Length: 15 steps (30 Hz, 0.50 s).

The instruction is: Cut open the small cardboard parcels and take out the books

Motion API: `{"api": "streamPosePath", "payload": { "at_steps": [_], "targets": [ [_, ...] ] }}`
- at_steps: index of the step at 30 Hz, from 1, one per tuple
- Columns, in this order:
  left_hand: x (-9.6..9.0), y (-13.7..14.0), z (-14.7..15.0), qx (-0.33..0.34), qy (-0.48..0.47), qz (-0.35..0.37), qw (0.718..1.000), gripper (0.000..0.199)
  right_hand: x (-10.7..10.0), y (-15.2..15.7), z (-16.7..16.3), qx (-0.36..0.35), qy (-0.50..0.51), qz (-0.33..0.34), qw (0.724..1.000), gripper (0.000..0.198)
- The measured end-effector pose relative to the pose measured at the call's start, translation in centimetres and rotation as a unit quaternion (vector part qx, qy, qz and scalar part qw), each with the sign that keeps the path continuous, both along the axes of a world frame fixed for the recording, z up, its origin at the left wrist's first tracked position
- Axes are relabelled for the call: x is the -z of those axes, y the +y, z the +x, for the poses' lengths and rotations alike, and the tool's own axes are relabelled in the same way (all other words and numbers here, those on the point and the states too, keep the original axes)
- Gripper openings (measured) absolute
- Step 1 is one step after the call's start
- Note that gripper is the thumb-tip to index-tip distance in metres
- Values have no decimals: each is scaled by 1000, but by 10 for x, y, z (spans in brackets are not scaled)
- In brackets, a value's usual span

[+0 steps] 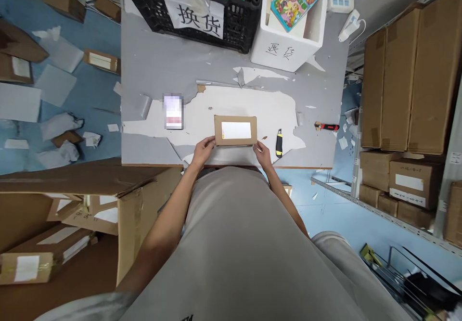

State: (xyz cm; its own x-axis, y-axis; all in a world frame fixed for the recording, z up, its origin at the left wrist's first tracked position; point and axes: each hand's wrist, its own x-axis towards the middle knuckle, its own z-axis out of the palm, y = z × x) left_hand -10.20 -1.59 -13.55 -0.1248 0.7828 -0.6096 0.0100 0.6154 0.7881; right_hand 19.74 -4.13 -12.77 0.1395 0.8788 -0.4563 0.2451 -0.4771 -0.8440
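A small brown cardboard box (218,131) with a white label (236,130) on its upper face sits near the table's front edge. My left hand (204,148) pinches its lower left corner. At the lower right corner, the fingers of my right hand (263,154) grip the box too. To the right of the box lies a yellow and black utility knife (279,143). Farther right is a red and black cutter (327,126). A phone (173,111) with a lit, blurred screen rests to the left of the box.
At the table's back stand a black plastic crate (238,27) and a white foam box (285,51) holding a colourful book (295,1). A big open carton (133,224) with parcels is at lower left. Stacked cartons (393,85) fill the right shelf. Torn paper covers the tabletop (151,61).
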Motion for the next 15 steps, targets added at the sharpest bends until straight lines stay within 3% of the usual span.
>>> {"api": "streamPosePath", "payload": {
  "at_steps": [4,8,11,15],
  "targets": [
    [-21,1,-3,-35,-8,71,997,57,-21,5,1,2,-11,56,998,65],
    [-36,10,-9,-24,26,117,993,56,-36,15,-2,-12,-62,89,994,62],
    [-32,16,-10,-12,27,93,995,56,-32,18,-6,-27,-73,77,994,63],
    [-11,12,-9,-34,2,14,999,52,-14,12,-5,-39,-46,55,997,68]
  ]
}}
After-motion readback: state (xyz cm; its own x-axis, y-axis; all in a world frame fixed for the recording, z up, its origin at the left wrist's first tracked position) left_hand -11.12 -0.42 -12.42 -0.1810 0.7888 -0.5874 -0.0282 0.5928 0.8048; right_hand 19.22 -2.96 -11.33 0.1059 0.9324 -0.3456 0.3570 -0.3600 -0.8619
